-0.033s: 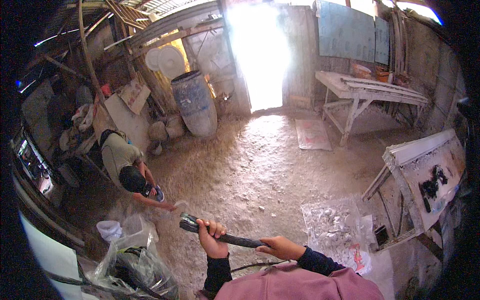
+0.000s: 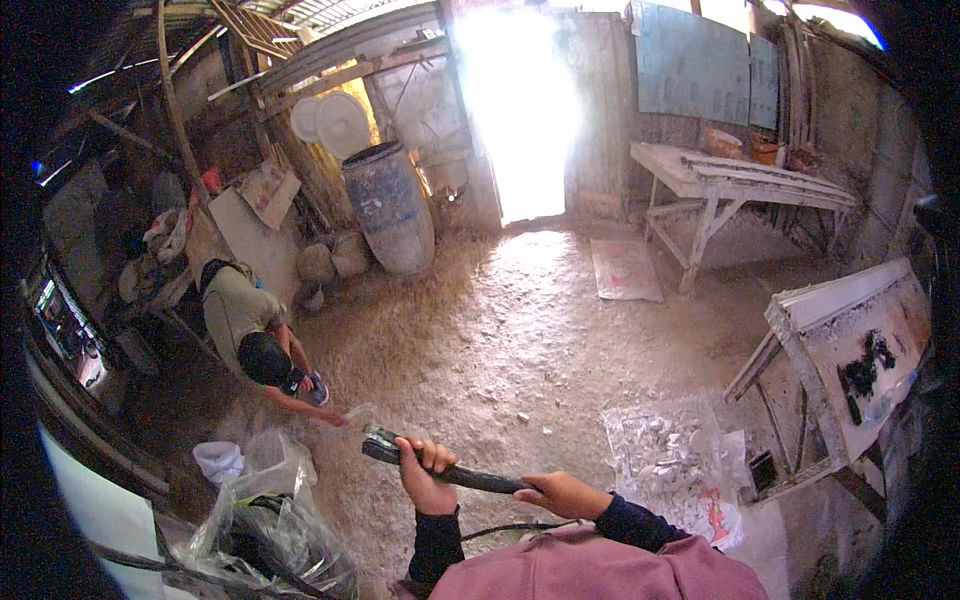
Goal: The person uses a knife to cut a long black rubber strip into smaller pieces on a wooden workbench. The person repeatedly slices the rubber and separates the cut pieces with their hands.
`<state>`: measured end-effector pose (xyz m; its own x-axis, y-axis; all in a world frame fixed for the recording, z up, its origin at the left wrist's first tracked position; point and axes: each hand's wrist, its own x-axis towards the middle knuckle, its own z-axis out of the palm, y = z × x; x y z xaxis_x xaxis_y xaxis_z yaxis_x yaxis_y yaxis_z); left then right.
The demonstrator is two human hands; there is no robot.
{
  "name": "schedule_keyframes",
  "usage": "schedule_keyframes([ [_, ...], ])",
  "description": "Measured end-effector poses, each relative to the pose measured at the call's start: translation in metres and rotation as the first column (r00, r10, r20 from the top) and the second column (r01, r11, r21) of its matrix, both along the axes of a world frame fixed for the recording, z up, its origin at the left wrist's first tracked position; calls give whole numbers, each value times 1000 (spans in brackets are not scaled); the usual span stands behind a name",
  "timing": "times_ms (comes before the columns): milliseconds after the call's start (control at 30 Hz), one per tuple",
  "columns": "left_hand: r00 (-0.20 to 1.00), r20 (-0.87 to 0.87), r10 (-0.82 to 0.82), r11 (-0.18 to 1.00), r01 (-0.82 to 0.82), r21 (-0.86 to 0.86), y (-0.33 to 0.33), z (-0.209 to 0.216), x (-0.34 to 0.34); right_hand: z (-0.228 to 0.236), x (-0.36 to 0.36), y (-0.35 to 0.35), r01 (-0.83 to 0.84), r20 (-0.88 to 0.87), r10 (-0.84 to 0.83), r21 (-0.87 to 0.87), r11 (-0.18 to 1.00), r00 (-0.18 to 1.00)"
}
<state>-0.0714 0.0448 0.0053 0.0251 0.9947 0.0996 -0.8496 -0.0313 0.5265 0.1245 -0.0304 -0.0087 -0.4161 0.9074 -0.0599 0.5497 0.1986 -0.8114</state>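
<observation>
A long dark bar-shaped piece [image 2: 478,478], thicker and greenish at its left end, lies across in front of my body above the floor. What kind of thing it is I cannot make out. My left hand [image 2: 428,478] wraps round it close to the thick end, fingers curled over the top. At its thin right end, my right hand [image 2: 563,497] grips with the thumb on top. A thin black cord [image 2: 515,527] runs below the bar, near the pink cloth at my front.
A bent-over person [image 2: 245,330] reaches toward the floor at left. Nearby sits a clear plastic bag [image 2: 280,520] with dark contents. Broken white pieces lie on a sheet [image 2: 660,450] at right, beside a tilted stand [image 2: 800,310]. A table [image 2: 690,180] and a blue barrel [image 2: 385,205] stand farther back.
The other person's hand has shifted slightly left. The bar and my hands have barely moved, and both hands keep their grip.
</observation>
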Motion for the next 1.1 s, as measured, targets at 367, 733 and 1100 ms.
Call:
schedule_keyframes([
  [367,-176,-888,-424,563,717,-411,-6,-27,19,0,30,15,367,26,-367,-161,916,930],
  [733,-132,-746,653,635,631,445,-52,-32,89,-26,42,5,33,161,-64,187,982,985],
  [1100,-98,-805,585,699,564,440,-39,-42,83,13,45,5,142,44,-136,-394,908,990],
])
